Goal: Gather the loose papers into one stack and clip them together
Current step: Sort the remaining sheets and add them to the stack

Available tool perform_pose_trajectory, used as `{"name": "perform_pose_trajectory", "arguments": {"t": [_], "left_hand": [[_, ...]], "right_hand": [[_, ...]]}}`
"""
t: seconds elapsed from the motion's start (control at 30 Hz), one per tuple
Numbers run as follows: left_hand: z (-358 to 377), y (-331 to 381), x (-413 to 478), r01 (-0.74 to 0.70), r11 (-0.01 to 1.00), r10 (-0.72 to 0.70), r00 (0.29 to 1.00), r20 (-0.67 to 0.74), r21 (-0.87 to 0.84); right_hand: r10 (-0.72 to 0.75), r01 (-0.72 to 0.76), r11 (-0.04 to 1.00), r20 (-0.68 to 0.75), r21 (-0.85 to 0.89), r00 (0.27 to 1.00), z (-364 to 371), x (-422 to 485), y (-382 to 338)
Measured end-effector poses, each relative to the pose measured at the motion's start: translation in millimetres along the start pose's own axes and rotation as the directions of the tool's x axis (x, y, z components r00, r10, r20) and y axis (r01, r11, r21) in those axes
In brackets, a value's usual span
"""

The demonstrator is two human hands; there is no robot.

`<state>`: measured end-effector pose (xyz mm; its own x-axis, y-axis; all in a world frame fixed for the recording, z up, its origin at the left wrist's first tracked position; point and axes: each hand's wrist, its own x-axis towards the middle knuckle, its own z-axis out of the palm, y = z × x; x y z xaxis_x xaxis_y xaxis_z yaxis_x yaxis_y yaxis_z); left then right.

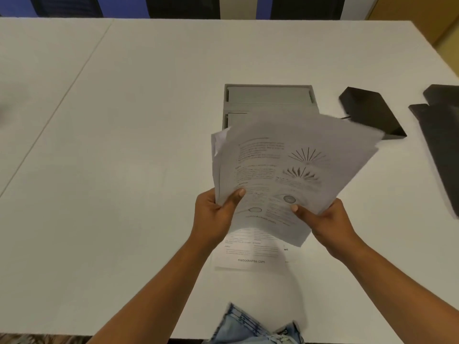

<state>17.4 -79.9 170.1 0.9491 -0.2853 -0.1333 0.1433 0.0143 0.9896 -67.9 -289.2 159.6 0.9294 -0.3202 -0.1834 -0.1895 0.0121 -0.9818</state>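
A fanned, uneven sheaf of papers [293, 167] is gripped at its near corners by the left hand [214, 214] and right hand [329, 219] above the tabletop [124, 157], seemingly to be squared, while one sheet [250, 259] is seen flat beneath.

Blurred text on held papers [298, 150], flat sheet [250, 261] half beneath them

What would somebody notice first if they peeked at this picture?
Most likely the messy fan of printed papers held up in the middle, gripped near its bottom by the left hand and right hand. Under it, one more printed sheet lies flat on the white table, and a grey box sits just behind.
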Motion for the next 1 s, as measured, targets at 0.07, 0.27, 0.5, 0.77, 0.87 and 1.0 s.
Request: {"name": "perform_pose_trajectory", "arguments": {"t": [0.07, 0.27, 0.5, 0.77, 0.87, 1.0], "left_hand": [[-2.6, 1.8, 1.6, 0.019, 0.999, -0.019, 1.000, -0.015, -0.032], [-14.5, 13.9, 11.1, 0.095, 0.973, -0.119, 0.987, -0.105, -0.210], [-13.0, 18.1, 14.6, 0.102, 0.975, -0.104, 0.995, 0.001, -0.199], [3.0, 10.5, 14.8, -0.124, 0.991, 0.126, 0.991, -0.039, 0.048], [4.1, 4.6, 18.4, -0.195, 0.979, 0.199, 0.977, -0.069, 0.063], [6.1, -18.8, 19.7, -0.154, 0.982, 0.157, 0.987, -0.016, 0.113]], "right_hand": [[0.056, -0.056, 0.998, 0.035, 0.009, 0.998, -4.9, 0.1, -1.7], [0.249, -0.237, 0.968, 0.215, -0.081, 0.944, -30.8, -4.1, 2.6], [0.140, -0.134, 0.990, 0.216, -0.040, 0.966, -36.5, 8.6, -14.2], [-0.050, 0.054, 0.996, -0.055, 0.070, 0.997, -2.0, 31.6, -23.8], [-0.085, 0.087, 0.996, -0.057, 0.031, 0.995, 3.5, 27.7, -13.1], [-0.105, 0.104, 0.994, -0.042, -0.021, 0.994, 8.9, 23.6, 4.7]]}}
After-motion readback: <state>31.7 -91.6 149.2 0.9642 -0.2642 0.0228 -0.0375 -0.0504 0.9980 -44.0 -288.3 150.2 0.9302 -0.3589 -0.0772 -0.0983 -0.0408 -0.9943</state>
